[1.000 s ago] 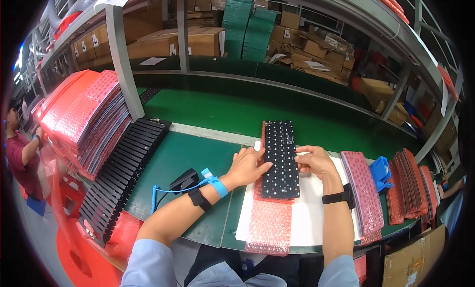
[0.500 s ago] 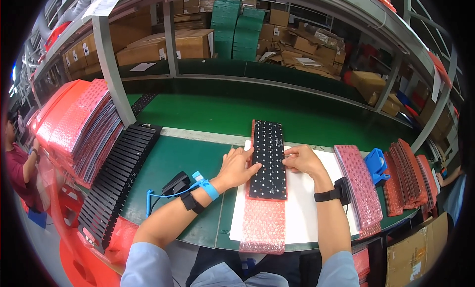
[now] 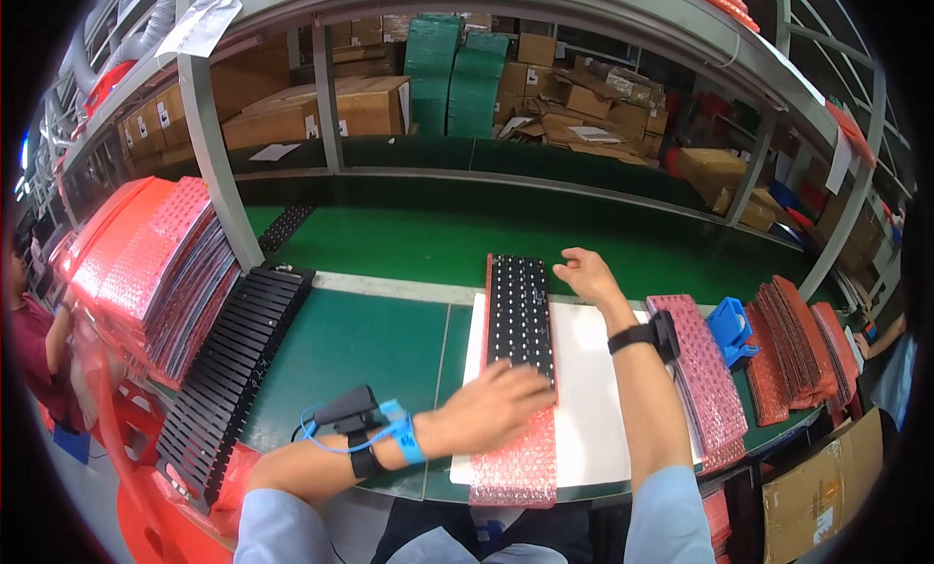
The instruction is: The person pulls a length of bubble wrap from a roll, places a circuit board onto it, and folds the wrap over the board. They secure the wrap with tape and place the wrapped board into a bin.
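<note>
A long black keyboard-like circuit board (image 3: pixel 518 306) with rows of white dots lies lengthwise on pink bubble wrap (image 3: pixel 516 467). My left hand (image 3: pixel 498 405), slightly blurred, is stretched out flat over the board's near end and the wrap. It hides that end, and whether it touches cannot be told. My right hand (image 3: pixel 588 275) is beside the board's far right corner, apart from it, fingers curled in. Nothing shows between those fingers. A blue wrist strap (image 3: pixel 407 440) with a coiled cord circles my left wrist; a black band (image 3: pixel 644 336) is on my right.
White sheet (image 3: pixel 593 418) under the wrap. Right: a pink bubble-wrapped stack (image 3: pixel 697 379), a blue plastic holder (image 3: pixel 730 326) and more wrapped stacks (image 3: pixel 793 335). Left: a black slotted rack (image 3: pixel 233 370) and a tall pink-wrapped pile (image 3: pixel 146 263). A grey frame post (image 3: pixel 216 156) rises behind.
My left hand has moved from the board's left edge toward me, over its near end. My right hand has left the right edge and moved away from me, past the far corner.
</note>
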A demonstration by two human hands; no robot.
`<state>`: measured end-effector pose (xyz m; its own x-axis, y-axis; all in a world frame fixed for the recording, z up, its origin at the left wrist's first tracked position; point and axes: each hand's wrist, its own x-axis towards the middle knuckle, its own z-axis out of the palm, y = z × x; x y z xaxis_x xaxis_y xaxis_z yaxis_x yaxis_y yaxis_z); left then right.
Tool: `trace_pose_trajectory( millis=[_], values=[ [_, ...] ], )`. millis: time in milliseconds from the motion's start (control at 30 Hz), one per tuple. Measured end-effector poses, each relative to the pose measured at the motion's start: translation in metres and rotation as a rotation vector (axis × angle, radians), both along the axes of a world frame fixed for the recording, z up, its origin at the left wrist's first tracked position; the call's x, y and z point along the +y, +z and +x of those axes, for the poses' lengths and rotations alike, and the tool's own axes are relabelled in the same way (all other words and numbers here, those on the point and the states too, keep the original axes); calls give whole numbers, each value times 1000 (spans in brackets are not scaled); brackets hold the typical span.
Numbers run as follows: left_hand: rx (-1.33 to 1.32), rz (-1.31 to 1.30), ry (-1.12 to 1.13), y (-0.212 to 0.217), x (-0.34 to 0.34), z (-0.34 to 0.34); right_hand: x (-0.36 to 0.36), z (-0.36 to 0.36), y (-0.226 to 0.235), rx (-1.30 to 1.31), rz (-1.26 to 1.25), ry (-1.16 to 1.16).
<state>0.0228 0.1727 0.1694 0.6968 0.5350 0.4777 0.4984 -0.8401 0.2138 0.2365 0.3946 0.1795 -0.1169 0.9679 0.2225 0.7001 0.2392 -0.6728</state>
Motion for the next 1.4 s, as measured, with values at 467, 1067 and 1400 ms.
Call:
trace_pose_trajectory(
  millis=[467, 1067, 1400],
  values=[
    [112, -122, 23, -30, 0, -3, 77, -42, 26, -247, -604, 350],
    [35, -165, -120, -26, -19, 9, -87, -26, 189, -74, 541, 154],
    [-16, -297, -418, -27, -77, 18, -240, -20, 26, -431, 893, 459]
  ],
)
